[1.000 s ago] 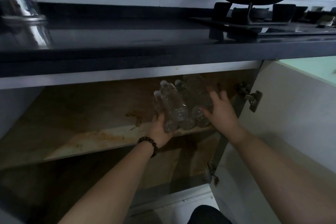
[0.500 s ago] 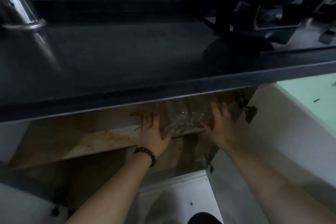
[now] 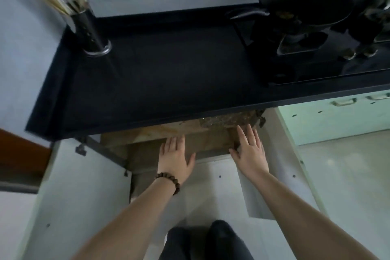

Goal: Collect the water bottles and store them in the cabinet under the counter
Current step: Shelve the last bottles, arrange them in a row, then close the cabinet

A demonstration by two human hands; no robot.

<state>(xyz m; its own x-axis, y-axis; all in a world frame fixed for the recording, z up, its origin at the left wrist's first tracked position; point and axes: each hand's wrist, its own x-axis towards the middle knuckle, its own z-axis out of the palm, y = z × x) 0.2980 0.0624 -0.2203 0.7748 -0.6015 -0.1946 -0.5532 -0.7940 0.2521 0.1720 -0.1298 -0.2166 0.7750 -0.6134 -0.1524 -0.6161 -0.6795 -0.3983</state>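
The clear water bottles [image 3: 228, 120] lie on the brown cabinet shelf [image 3: 190, 133], mostly hidden under the black counter's front edge; only their ends show. My left hand [image 3: 175, 158], with a bead bracelet on the wrist, is spread flat and holds nothing, just in front of the shelf edge. My right hand [image 3: 250, 150] is also spread and empty, a little below and right of the bottles, not touching them. Both cabinet doors stand open: the left door [image 3: 80, 186] and the right door [image 3: 280, 154].
The black counter [image 3: 168, 82] carries a metal utensil holder [image 3: 90, 31] at the left and a gas stove with a black wok [image 3: 304, 0] at the right. Green drawers [image 3: 337, 116] lie to the right. My feet [image 3: 206, 240] are on the pale floor below.
Both hands let go of the bottles and drew back out of the cabinet with fingers spread. The view rose, so the counter top now covers most of the shelf and bottles.
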